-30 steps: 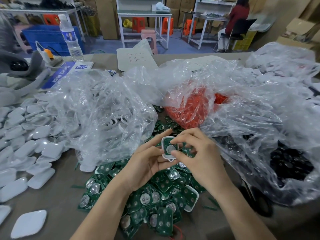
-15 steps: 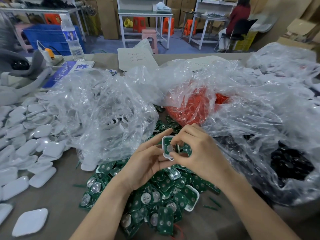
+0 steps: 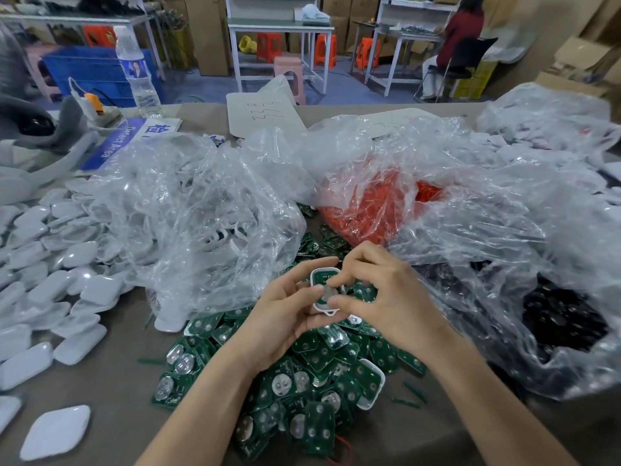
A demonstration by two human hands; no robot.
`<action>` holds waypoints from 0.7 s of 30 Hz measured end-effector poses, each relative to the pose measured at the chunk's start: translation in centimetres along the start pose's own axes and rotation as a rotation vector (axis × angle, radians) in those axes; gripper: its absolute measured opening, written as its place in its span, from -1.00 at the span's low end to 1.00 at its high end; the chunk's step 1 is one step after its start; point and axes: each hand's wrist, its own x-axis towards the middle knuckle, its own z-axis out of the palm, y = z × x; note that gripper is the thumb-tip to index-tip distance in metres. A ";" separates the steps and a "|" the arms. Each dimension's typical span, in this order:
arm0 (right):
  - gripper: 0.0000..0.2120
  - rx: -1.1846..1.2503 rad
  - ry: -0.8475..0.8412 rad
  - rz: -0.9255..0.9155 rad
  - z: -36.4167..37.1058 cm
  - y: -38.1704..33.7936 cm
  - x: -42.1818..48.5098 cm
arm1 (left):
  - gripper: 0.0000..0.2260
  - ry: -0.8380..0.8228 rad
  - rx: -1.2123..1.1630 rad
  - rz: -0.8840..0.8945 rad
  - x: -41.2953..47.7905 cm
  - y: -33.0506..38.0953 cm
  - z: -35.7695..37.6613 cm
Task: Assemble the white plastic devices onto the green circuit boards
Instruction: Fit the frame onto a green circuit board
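My left hand [image 3: 285, 312] grips a small white plastic device [image 3: 324, 279] with a green circuit board seated inside it, above the middle of the table. My right hand [image 3: 386, 297] pinches the same piece from the right, thumb and forefinger on the round metal dome at its centre. Below both hands lies a heap of loose green circuit boards [image 3: 302, 381]. One board in a white shell [image 3: 371, 385] lies at the right of that heap.
Several white plastic covers [image 3: 43, 274] spread over the table's left side. Clear plastic bags hold white frames [image 3: 208, 223], orange parts [image 3: 379, 203] and black parts [image 3: 564, 317]. A water bottle [image 3: 136, 72] stands at the far left. A person sits at a bench behind.
The fingers of my right hand have shifted on the board's centre, moving from its right edge onto the metal dome. My left hand keeps its hold in the same place.
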 end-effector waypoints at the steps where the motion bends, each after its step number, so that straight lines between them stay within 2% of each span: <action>1: -0.88 0.061 0.002 0.014 0.0 0.0 -0.2 | -0.70 0.016 0.007 0.005 0.0 0.0 0.1; 5: -0.83 0.491 0.142 0.243 0.3 0.0 -0.8 | -0.74 0.017 -0.024 0.019 0.0 0.0 0.3; 7: -0.85 0.593 0.177 0.355 0.6 0.0 -0.9 | -0.76 0.017 -0.017 0.018 0.1 0.0 0.3; 14: -0.91 0.698 0.151 0.501 1.1 0.6 -0.9 | -0.80 0.010 0.010 0.032 0.1 -0.2 0.2; 21: -0.93 0.618 0.157 0.528 1.9 0.4 -0.4 | -0.74 -0.050 0.065 0.057 0.0 -0.3 0.2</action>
